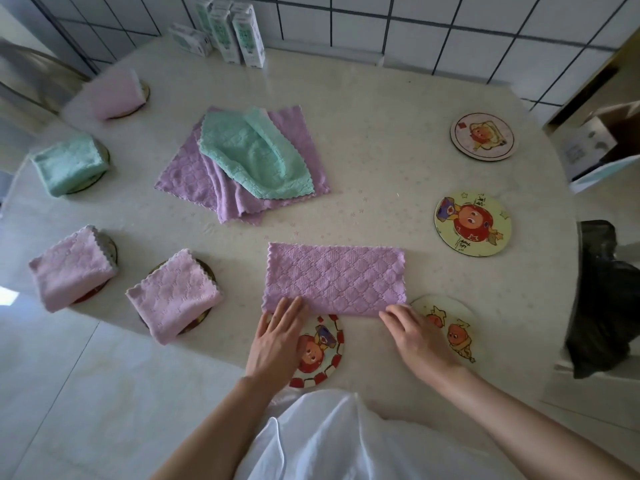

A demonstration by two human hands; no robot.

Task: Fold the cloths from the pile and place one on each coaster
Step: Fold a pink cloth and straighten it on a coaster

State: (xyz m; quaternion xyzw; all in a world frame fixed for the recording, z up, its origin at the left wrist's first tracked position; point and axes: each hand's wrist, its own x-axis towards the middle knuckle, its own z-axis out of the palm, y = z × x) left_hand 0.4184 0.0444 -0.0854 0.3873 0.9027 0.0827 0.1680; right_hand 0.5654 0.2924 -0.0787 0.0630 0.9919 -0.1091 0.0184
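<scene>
Head camera view of a person folding cloths at a pale bench set with eight round coasters. A purple cloth, folded into a long rectangle, lies flat at the near edge between two bare cartoon-printed coasters. The left hand rests flat on the cloth's near left corner with its fingers straight and close together, the palm over the red-rimmed coaster. The right hand has lightly bent fingers on the near right edge; whether they pinch the fabric cannot be told. It partly covers the near right coaster, whose rim the cloth touches.

Four coasters on the left each carry one folded cloth: the far pink cloth, one teal cloth, the left pink cloth and the near pink cloth. Four are bare: the two near ones, the yellow coaster and the far right coaster.

At mid-bench the pile holds one teal cloth on top of at least two purple ones, loosely spread.

A cluster of cartons stands against the tiled wall. A black bag hangs off the right edge, its contents hidden.
</scene>
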